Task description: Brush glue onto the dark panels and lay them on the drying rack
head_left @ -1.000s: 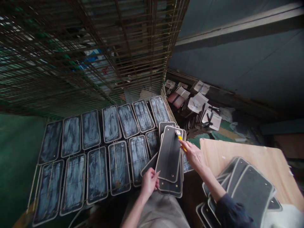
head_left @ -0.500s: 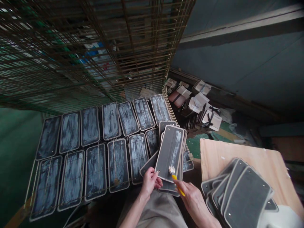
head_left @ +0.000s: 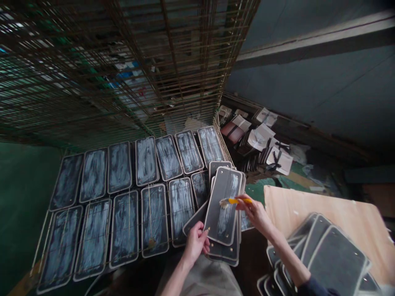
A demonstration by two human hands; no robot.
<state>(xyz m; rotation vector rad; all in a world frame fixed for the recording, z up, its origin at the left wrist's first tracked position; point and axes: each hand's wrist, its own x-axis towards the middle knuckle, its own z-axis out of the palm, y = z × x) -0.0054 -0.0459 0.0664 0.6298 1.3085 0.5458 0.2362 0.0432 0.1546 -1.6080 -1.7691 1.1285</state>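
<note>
My left hand grips the near end of a stack of dark rounded panels, fingers pinched on its lower left corner. My right hand is closed on a small brush with a yellow handle, its bristles touching the middle of the top panel. White streaks of paste cover the right half of that top panel. The stack rests over the right end of a wire rack.
Two rows of several paste-streaked panels lie on the wire rack. More wire shelves rise above it. A pile of uncoated dark panels sits on a wooden board at right. Paper-wrapped bundles lie by the wall.
The brush swept from the far end of the top panel down to its near end, then back up to the middle, leaving more white streaks. My left hand kept its hold.
</note>
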